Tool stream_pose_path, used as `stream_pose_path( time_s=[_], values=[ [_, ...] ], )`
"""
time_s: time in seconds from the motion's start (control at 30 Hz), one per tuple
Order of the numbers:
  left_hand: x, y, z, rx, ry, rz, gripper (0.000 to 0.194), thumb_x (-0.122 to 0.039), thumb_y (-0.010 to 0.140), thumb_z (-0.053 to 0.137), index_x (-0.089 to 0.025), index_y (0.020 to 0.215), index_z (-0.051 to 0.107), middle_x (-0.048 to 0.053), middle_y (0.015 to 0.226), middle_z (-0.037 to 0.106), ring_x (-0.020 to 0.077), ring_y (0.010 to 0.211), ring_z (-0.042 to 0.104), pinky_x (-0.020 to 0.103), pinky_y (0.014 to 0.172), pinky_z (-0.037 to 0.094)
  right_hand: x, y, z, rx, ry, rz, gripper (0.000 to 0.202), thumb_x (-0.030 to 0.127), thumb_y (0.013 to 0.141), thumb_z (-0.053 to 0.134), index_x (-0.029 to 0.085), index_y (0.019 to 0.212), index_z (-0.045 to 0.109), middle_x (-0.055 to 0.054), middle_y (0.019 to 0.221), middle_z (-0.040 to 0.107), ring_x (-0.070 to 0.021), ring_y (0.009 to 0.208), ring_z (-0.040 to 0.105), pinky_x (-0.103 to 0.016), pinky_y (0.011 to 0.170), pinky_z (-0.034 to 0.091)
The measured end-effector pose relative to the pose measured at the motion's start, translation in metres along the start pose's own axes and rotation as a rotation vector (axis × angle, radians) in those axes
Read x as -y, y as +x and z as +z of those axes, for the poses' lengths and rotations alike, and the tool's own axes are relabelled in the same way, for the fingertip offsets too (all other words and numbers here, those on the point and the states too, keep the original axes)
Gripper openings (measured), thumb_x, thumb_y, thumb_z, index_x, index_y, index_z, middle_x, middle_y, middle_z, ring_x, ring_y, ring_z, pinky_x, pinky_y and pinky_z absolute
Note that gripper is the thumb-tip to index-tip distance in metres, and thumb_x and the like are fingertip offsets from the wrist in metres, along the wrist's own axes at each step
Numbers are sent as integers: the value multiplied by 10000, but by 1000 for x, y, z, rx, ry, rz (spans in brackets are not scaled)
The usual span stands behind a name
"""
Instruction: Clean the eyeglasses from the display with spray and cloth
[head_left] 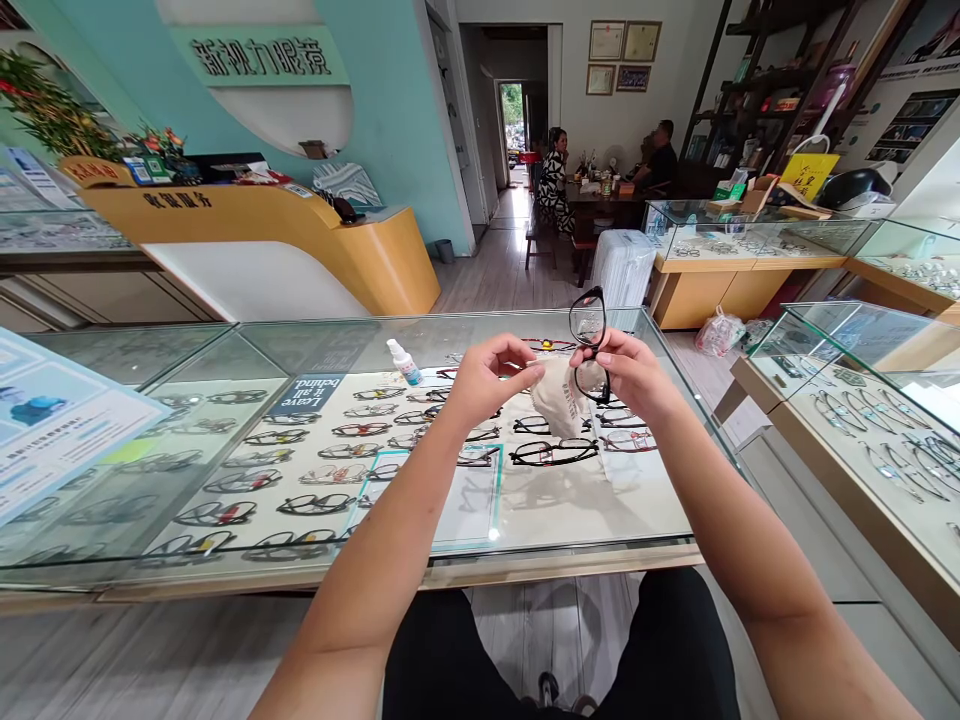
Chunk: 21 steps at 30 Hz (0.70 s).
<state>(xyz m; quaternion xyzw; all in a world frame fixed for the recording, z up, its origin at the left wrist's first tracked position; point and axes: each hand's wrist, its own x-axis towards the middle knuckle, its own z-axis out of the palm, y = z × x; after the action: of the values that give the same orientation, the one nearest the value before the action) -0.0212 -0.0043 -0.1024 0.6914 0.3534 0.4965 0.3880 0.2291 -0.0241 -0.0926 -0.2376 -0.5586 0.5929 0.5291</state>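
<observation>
Black-framed glasses [589, 345] are held upright above the glass counter [660, 520], pinched at the lower rim by the right hand [626, 370], while a beige cloth [559, 400], seemingly pinched, is gripped by the left hand [484, 380] just beside.

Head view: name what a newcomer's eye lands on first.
Centre frame, both hands meet above the glass display case: the right hand holds black-framed glasses upright, the left hand pinches a beige cloth. A small spray bottle stands on the glass, left of them.
</observation>
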Motion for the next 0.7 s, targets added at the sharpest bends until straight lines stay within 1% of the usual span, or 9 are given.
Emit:
stream_pose_path(
  time_s=[0.13, 0.27, 0.43, 0.57, 0.7],
  values=[
    [-1, -1, 0, -3, 13, 7, 412, -519, 768, 948, -186, 868, 727, 43, 855, 743, 156, 740, 663, 280, 687, 540, 0, 1, 0, -18, 8, -10, 337, 461, 793, 938, 245, 869, 691, -33, 895, 809, -204, 862, 704, -352, 879, 532],
    [1, -1, -1, 6, 23, 12, 401, -540, 810, 922, -189, 870, 740, 43, 818, 738, 162, 733, 663, 286, 688, 534, -1, 1, -1, -30, 34, -26, 336, 454, 794, 946, 250, 877, 691, -24, 893, 811, -197, 866, 711, -343, 884, 532],
    [3, 0, -2, 19, 12, 28, 421, -575, 845, 887, -188, 863, 722, 45, 821, 731, 168, 761, 664, 293, 717, 535, -3, 1, -3, -15, -16, -22, 341, 481, 810, 942, 249, 889, 705, -26, 908, 818, -210, 896, 727, -344, 850, 530],
    [0, 1, -4, 17, 1, 40, 416, -558, 827, 903, -190, 844, 710, 39, 810, 715, 164, 757, 644, 295, 721, 529, -6, 1, -6, 29, -58, -39, 285, 458, 861, 912, 253, 924, 725, -28, 963, 833, -215, 929, 741, -347, 857, 528],
    [-1, 3, -6, 33, -83, 17, 439, -535, 760, 951, -194, 801, 680, 27, 799, 691, 152, 723, 601, 282, 672, 495, -10, 2, -9, 66, -95, -49, 252, 436, 884, 901, 255, 923, 730, -22, 987, 836, -224, 990, 764, -369, 942, 532]
  ],
)
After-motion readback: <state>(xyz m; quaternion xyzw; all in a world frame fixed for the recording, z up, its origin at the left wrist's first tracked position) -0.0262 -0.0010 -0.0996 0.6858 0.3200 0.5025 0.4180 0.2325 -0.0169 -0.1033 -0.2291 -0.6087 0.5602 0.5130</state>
